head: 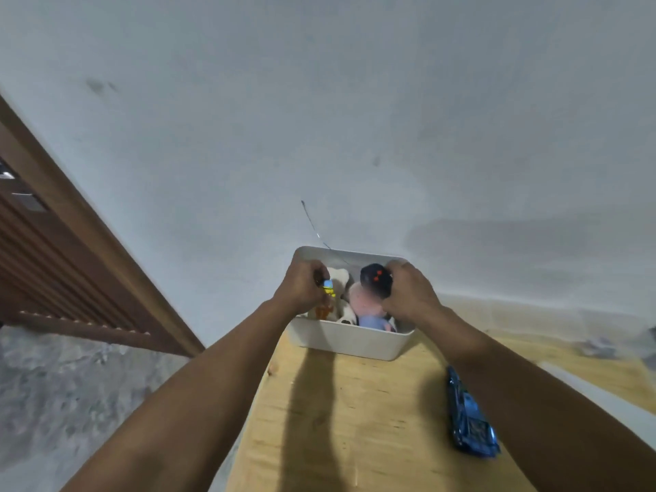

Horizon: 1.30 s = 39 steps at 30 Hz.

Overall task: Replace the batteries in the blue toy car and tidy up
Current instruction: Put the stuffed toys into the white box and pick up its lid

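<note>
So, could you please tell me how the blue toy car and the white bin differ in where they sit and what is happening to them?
The white bin stands at the far end of the wooden table, by the wall; the blue toy car lies nearer, beside the right forearm. The left hand and right hand grip the bin's sides, while nothing touches the car. The bin holds toys; the car lies alone. Both rest on the table.

White bin [349, 344] on a pale yellow wooden table [355, 420]. Glossy blue toy car [468, 417], darker at the windows. In the bin, a black remote [376, 280] with red buttons, a pink and light blue soft toy [365, 307], a yellow and orange figure [326, 296]. Grey-white wall [319, 101], reddish-brown slatted door [53, 261], mottled grey floor [71, 385].
</note>
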{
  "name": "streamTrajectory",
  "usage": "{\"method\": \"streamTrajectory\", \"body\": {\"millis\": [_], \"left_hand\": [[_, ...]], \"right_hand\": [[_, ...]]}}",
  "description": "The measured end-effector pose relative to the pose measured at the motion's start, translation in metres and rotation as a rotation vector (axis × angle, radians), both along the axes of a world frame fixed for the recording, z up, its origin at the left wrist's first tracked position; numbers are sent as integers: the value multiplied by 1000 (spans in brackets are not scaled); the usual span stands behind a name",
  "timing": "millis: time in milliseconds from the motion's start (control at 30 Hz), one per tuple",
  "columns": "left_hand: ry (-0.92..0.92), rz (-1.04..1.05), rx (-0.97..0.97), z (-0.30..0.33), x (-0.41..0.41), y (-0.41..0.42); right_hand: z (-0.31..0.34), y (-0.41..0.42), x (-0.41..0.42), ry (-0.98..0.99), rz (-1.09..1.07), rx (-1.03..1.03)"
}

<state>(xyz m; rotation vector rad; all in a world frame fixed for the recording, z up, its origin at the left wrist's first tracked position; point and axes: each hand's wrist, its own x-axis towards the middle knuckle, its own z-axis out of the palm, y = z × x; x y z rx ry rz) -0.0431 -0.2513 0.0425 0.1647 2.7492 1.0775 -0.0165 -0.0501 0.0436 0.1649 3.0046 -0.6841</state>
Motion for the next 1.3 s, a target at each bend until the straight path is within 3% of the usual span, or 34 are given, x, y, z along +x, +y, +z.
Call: {"method": "streamTrajectory", "body": {"millis": [667,1100,1300], "left_hand": [[-194,161,11,-43,-20,21],[-239,166,24,-51,-25,23],[-231,204,14,-55,-25,19]], "right_hand": [[-24,-13,-29,-207,202,421],[-28,-22,-30,-314,376,547],[-24,-27,-27,-271,371,479]]}}
